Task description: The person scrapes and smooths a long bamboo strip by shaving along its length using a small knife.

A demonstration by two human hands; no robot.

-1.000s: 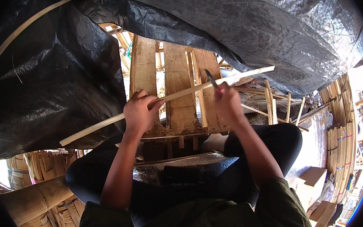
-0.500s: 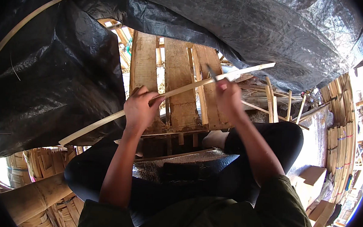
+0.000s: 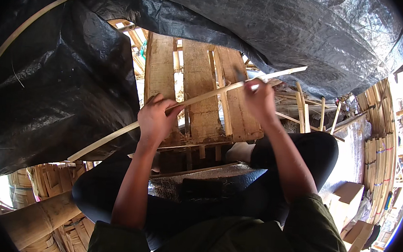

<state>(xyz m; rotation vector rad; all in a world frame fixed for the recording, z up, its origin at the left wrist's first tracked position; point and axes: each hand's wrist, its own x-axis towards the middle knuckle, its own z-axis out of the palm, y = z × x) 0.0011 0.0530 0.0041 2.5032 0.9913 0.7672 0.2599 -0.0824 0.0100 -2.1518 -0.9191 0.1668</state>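
Left hand (image 3: pixel 157 118) pinches a slim, pale bamboo strip (image 3: pixel 208 96) slanting near-left to far-right; right hand (image 3: pixel 261 101), closed round a motion-blurred knife (image 3: pixel 239 74), has shifted slightly farther since half a second ago, likely mid-stroke. Rough flat planks (image 3: pixel 198 78) underneath, creased shiny black tarpaulin (image 3: pixel 303 34) far side.

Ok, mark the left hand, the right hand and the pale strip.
Left hand (image 3: pixel 155 118), head view: back of the hand.
Right hand (image 3: pixel 260 100), head view: back of the hand.
Pale strip (image 3: pixel 208 96), head view: its stretch between both hands.
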